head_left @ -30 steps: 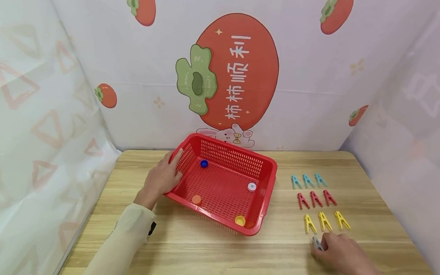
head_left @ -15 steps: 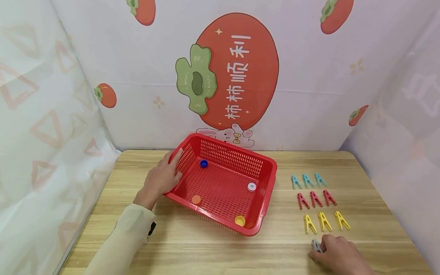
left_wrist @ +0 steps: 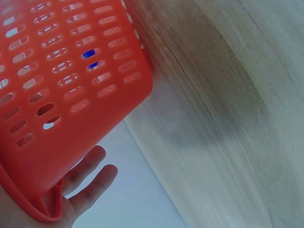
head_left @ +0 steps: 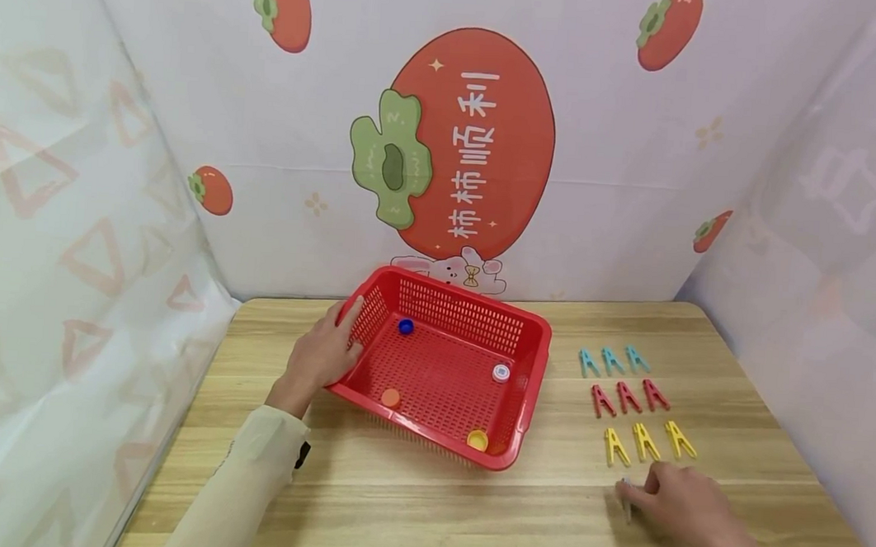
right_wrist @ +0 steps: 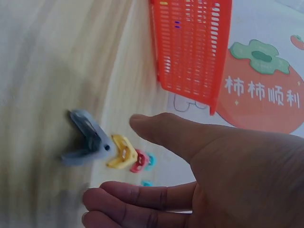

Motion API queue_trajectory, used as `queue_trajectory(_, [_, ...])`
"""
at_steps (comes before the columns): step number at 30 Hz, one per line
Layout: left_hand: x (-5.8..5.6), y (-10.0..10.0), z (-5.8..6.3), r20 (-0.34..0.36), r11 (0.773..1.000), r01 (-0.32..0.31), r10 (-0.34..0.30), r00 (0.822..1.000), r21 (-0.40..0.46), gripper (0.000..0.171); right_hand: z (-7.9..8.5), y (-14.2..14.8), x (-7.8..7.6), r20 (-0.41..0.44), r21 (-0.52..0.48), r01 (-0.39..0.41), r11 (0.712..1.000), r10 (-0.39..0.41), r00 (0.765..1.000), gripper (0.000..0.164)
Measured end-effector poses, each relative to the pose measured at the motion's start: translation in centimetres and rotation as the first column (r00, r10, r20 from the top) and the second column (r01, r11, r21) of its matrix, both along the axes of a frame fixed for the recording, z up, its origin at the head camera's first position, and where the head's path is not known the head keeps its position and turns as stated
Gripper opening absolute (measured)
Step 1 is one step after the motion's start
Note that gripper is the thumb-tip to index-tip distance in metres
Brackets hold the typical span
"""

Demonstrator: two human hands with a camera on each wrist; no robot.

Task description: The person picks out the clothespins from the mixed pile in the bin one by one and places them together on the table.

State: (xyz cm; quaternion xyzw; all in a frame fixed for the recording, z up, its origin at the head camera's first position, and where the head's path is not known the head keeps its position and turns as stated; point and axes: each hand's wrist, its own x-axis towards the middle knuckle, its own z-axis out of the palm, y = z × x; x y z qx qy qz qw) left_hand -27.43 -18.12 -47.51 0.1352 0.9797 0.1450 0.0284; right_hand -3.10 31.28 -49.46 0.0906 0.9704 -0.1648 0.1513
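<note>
My left hand (head_left: 322,354) grips the left rim of a red perforated plastic basket (head_left: 460,312), thumb over the inside. In the left wrist view, two fingers (left_wrist: 92,194) show beneath the rim. At the table's right, my right hand (head_left: 682,505) is just beside a grey clothespin (right_wrist: 90,140). The right wrist view shows its thumb (right_wrist: 164,133) and fingers spread apart, with the clothespin just beyond the fingertips. In the head view the thumb overlaps this clothespin, leaving only a narrow part visible. Behind it lie rows of yellow clothespins (head_left: 646,441), red clothespins (head_left: 628,396) and light-blue clothespins (head_left: 613,360).
Inside the basket, near its corners, sit a blue cap (head_left: 405,326), a white cap (head_left: 501,373), an orange cap (head_left: 390,398) and a yellow cap (head_left: 477,440). The wooden table (head_left: 425,521) meets a printed backdrop (head_left: 291,241) behind and at both sides.
The grey clothespin has shifted slightly toward the front edge and now shows as a thinner shape. My right thumb has come over it from the side. Left hand and basket hold still.
</note>
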Motion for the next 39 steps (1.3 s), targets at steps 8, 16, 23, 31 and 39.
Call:
queue_trajectory(8, [-0.1, -0.4, -0.2, 0.016, 1.000, 0.011, -0.011, 1.000, 0.007, 0.085, 2.6, 1.7, -1.3, -0.128, 0.002, -0.059, 0.998, 0.058, 0.990, 0.047])
queue_trajectory(16, [-0.2, -0.6, 0.0, 0.024, 1.000, 0.017, -0.018, 1.000, 0.009, 0.085, 4.8, 1.2, -4.0, -0.251, 0.019, -0.095, 0.995, 0.097, 0.963, 0.040])
queue_trajectory(23, [-0.4, -0.8, 0.2, 0.053, 1.000, 0.017, -0.018, 0.998, 0.011, 0.087, 6.2, 0.1, -6.8, -0.322, 0.014, -0.140, 0.990, 0.137, 0.937, 0.035])
queue_trajectory(31, [-0.6, -1.0, 0.5, 0.063, 1.000, 0.011, -0.010, 0.998, -0.005, 0.087, 8.4, -1.1, -9.9, -0.294, 0.006, -0.149, 0.989, 0.144, 0.945, 0.039])
queue_trajectory(39, [-1.0, -1.0, 1.5, 0.044, 0.999, 0.027, -0.025, 0.999, -0.040, 0.079, 9.9, -2.8, -13.2, -0.300, 0.014, -0.145, 0.989, 0.143, 0.943, 0.040])
